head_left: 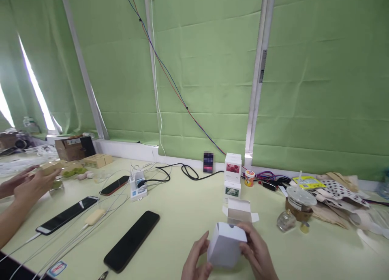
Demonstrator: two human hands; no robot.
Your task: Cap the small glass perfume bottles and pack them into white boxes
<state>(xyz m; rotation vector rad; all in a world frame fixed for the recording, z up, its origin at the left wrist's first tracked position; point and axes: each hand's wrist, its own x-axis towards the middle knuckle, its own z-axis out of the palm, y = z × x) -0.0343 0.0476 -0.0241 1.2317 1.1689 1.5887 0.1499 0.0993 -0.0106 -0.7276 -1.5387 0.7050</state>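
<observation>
A small white cardboard box (226,247) is held between my two hands, tilted, just above the front of the table. My left hand (196,257) curls around its left side, thumb low near the bottom corner. My right hand (257,249) grips the right side, fingers over the top corner and thumb on the near face. Right behind it are spread white carton flaps (240,209); I cannot tell whether they join the held box. Farther back, two white boxes with flower pictures are stacked: a red-flower box (233,168) over a white-flower box (232,191).
Left lie a black phone (132,241), a white-edged phone (67,215), cables and a power strip (138,187). A co-worker's hands (36,182) work at far left. Right are a glass bottle (286,221), gold cap (304,227), lidded cup (299,203) and orange jar (249,178).
</observation>
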